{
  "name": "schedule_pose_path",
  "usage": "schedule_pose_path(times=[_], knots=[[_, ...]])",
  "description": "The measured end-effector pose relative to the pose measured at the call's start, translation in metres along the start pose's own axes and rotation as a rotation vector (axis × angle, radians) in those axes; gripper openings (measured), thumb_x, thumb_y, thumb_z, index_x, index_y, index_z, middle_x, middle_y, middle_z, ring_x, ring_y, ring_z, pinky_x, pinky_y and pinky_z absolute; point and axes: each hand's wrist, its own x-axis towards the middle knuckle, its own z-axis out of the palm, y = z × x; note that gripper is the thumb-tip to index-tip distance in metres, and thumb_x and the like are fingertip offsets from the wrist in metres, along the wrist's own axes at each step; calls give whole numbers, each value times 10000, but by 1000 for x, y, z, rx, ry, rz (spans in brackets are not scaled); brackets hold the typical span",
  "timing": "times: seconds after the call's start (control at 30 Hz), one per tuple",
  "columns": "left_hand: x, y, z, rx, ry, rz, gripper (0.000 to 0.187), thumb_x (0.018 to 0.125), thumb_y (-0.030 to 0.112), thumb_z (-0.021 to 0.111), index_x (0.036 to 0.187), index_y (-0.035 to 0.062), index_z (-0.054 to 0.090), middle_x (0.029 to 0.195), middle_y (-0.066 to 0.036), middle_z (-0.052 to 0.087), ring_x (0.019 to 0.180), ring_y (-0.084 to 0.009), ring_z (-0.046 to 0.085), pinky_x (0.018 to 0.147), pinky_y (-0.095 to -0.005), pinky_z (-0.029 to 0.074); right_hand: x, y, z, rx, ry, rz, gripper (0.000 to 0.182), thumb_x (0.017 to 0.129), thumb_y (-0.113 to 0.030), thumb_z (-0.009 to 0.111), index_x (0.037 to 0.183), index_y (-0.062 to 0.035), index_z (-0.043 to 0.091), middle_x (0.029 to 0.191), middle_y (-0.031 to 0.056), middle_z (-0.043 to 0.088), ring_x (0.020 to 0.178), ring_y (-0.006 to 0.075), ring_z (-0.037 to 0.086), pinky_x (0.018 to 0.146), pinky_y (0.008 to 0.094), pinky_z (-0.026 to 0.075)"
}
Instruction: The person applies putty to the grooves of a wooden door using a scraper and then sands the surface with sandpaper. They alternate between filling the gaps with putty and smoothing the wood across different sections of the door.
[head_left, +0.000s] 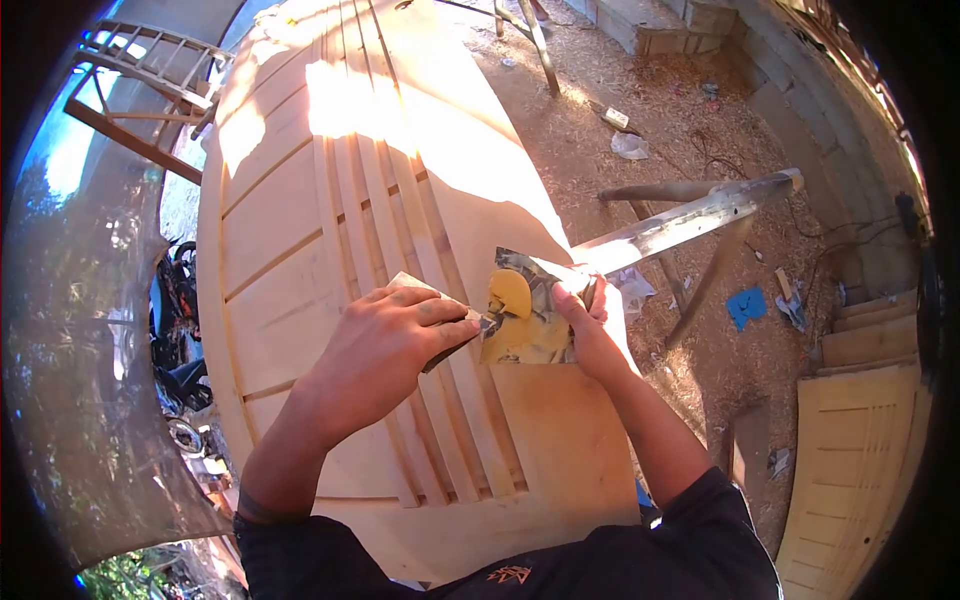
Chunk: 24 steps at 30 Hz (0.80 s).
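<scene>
My left hand [385,345] is closed around the handle of a putty knife [462,335], with a folded scrap of sandpaper [412,284] apparently tucked under the fingers. The blade tip points right and meets the filler, which puts it in line for scooping. My right hand [590,325] pinches the far edge of a crumpled sheet [535,300] serving as a palette; the grip holds the sheet off the wood and tilted toward the knife. On the sheet sits a lump of yellow wood filler [510,292], with more smeared lower down — the sheet keeps the paste off the bare timber.

Both hands work above a pale wooden door [300,260] laid flat, panel side up, with raised vertical slats running down its centre. Sunlight falls across its upper part. A metal bar [690,220] runs out from beneath the door's right edge, seemingly part of the support, though I cannot confirm how it bears.

Beyond — sawdust-covered ground [620,100], a second similar door [860,460] lying lower right, a blue scrap [746,303], and a ladder [150,50] upper left.
</scene>
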Motion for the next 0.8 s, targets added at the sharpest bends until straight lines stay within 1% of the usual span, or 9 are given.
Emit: schedule_pose_path(times=[0.07,0.17,0.27,0.33,0.37,0.47,0.63,0.73,0.8], knots=[[1,-3,3,-6,-2,2,341,762,-11,575,1055,132,676,1054,-37,658,1044,-213,588,879,-357,463,0,2,1,11,15,-3,344,895,-240,608,1162,-104,438,1095,46,516,1018,101,454,916,279,377],[-5,-6,2,-60,-222,-1,376,756,-64,551,1076,99,667,1060,-74,657,1037,-244,597,890,-355,465,-4,-3,9,66,92,11,327,892,-229,609,1143,-89,451,1048,39,535,971,100,478,882,272,398],[-8,-27,-9,-429,-165,-97,429,735,-125,510,1104,49,642,1093,-131,641,1043,-288,599,915,-354,459,-2,-2,8,32,135,-4,316,889,-222,609,1128,-74,466,1000,32,553,924,101,500,850,269,419],[-7,-45,-10,-419,-27,-180,453,727,-149,474,1115,26,626,1111,-162,627,1049,-309,595,928,-348,454,2,5,1,-30,95,-12,315,887,-218,610,1123,-63,471,982,29,561,903,102,510,835,271,430],[-5,-54,-8,-415,43,-220,465,723,-161,455,1121,15,618,1121,-177,620,1052,-319,593,934,-345,451,-2,-6,10,16,158,31,323,884,-210,612,1131,-59,467,987,34,563,898,99,512,824,272,435],[4,-83,14,-316,261,-336,478,710,-138,439,1106,43,637,1127,-139,621,1078,-303,572,922,-359,452,-1,-2,7,36,134,21,324,882,-206,617,1128,-56,470,1010,40,564,930,104,510,840,276,428],[20,-97,47,-95,351,-433,500,696,-153,432,1117,38,623,1126,-124,623,1069,-308,572,940,-358,443,-2,3,6,65,161,188,405,925,-256,562,1227,-133,322,1182,52,448,1082,114,414,932,292,361],[11,-81,71,0,346,-423,530,668,-166,412,1111,32,625,1121,-123,624,1059,-308,577,948,-357,440,-3,2,6,101,101,169,415,931,-274,552,1238,-133,312,1191,49,439,1101,118,405,948,296,352],[5,-72,67,-66,229,-432,540,655,-169,402,1103,30,629,1120,-130,623,1053,-307,580,942,-357,446,-4,-2,9,148,93,130,552,914,-280,584,1311,-81,255,1175,51,491,1083,126,460,928,295,391]])
